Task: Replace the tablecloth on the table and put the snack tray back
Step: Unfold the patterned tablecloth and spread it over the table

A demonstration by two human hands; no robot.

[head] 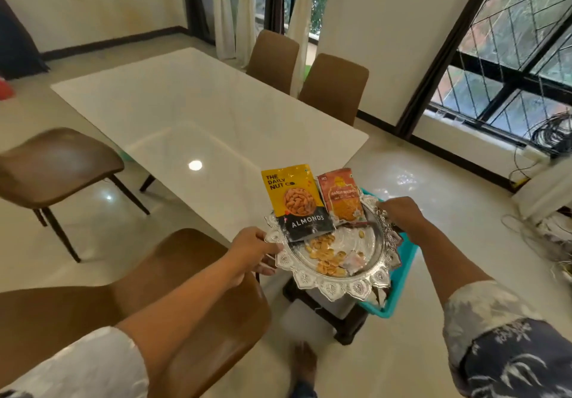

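Sleeves [93, 363] forward, left hand [250, 249] and right hand [399, 212] clamp the tray [334, 289] by opposite rims, probably to keep its packets [294, 202] level.

We can read two lines on the yellow-and-black packet [294, 202] lying on the snack tray [334, 289]: "THE DAILY NUT CO" in black letters on its yellow upper part, and "ALMONDS" in white on its black lower part. The orange packet [342, 196] beside it carries print too, but it is too small and blurred for us to read.
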